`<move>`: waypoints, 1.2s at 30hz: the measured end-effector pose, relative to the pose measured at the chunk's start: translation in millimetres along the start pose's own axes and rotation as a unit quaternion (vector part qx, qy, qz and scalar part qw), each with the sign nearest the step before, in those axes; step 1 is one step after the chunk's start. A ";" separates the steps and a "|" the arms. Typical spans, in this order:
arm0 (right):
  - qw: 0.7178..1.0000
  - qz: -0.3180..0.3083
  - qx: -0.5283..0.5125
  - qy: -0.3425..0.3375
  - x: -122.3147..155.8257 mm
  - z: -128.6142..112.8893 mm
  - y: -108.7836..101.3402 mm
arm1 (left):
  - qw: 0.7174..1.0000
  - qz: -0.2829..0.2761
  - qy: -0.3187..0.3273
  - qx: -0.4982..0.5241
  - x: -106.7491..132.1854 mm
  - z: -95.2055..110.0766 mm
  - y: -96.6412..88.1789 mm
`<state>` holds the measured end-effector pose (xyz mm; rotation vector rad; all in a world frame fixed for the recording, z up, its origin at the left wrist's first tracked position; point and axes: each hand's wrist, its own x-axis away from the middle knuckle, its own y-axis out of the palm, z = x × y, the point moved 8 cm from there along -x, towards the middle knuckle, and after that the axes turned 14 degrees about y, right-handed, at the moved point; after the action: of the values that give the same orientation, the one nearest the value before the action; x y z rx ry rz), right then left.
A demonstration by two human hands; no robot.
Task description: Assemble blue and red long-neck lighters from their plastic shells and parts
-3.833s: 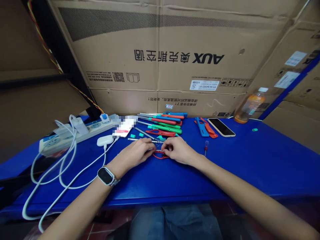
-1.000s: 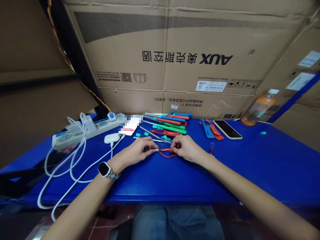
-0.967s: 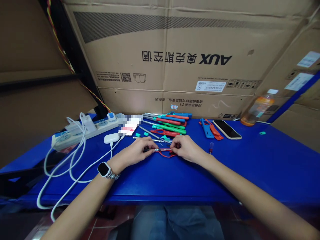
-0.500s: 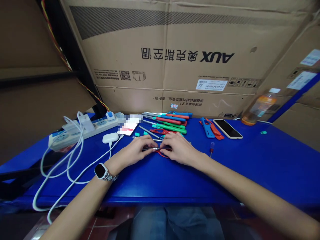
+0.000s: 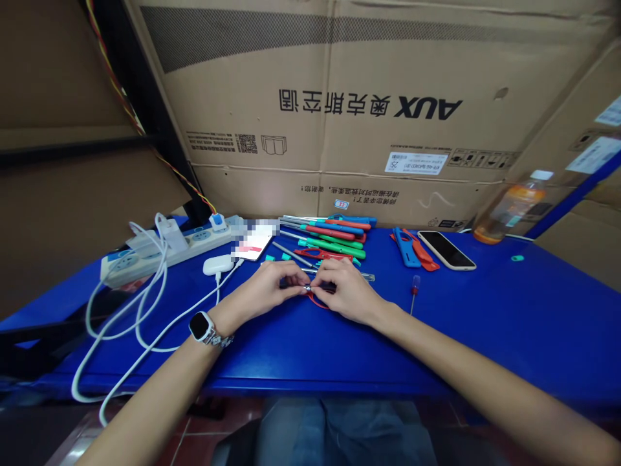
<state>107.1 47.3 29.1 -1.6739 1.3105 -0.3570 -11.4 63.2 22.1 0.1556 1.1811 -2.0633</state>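
Note:
My left hand [image 5: 272,285] and my right hand [image 5: 347,288] meet fingertip to fingertip over the blue table. Both pinch a small shiny metal piece [image 5: 307,288], mostly covered by the fingers. Under my right fingers a red plastic part [image 5: 317,301] with a curved edge shows; whether it is joined to the metal cannot be seen. Just behind the hands lies another red plastic casing [image 5: 320,254]. Beyond it are green-handled lighters [image 5: 339,246] and red-handled ones [image 5: 330,232] with long metal tubes pointing left.
At right lie a small screwdriver [image 5: 414,286], blue casing [image 5: 406,248], red casing [image 5: 425,252], phone [image 5: 446,250] and orange drink bottle [image 5: 509,208]. Left are a power strip [image 5: 194,243], white cables [image 5: 138,330] and a white charging case [image 5: 218,265]. A cardboard sheet [image 5: 310,155] stands behind.
The whole view has shifted slightly, so things sit a little further right. Both hands keep their pinch at nearly the same spot, with the fingertips slightly closer together.

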 end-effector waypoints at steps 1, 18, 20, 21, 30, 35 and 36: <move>1.000 0.000 -0.005 0.007 -0.2 1.2 0.8 | 1.000 -0.001 0.000 0.000 0.3 -0.6 0.4; 1.000 -0.012 0.018 0.016 0.1 4.2 7.1 | 0.994 -0.086 -0.036 -0.062 5.0 -1.2 -2.2; 0.999 -0.016 0.027 0.008 1.5 1.8 7.1 | 0.993 -0.092 -0.034 -0.063 4.8 -3.5 -0.2; 0.999 -0.018 0.032 0.004 2.3 0.3 6.9 | 0.993 -0.092 -0.030 -0.065 4.4 -4.2 0.7; 0.999 -0.042 0.035 0.004 1.5 -0.8 6.6 | 0.993 -0.078 -0.024 -0.079 5.8 -8.9 5.5; 0.999 -0.044 0.025 0.004 0.0 -1.5 8.4 | 0.993 -0.080 -0.024 -0.085 5.3 -11.1 6.9; 0.999 -0.044 0.027 0.004 0.0 -1.9 8.6 | 0.993 -0.081 -0.023 -0.086 5.2 -11.5 7.4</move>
<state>100.6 46.5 23.2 -1.6893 1.2248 -0.4489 -13.1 67.3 8.1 -0.0723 1.3762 -2.0794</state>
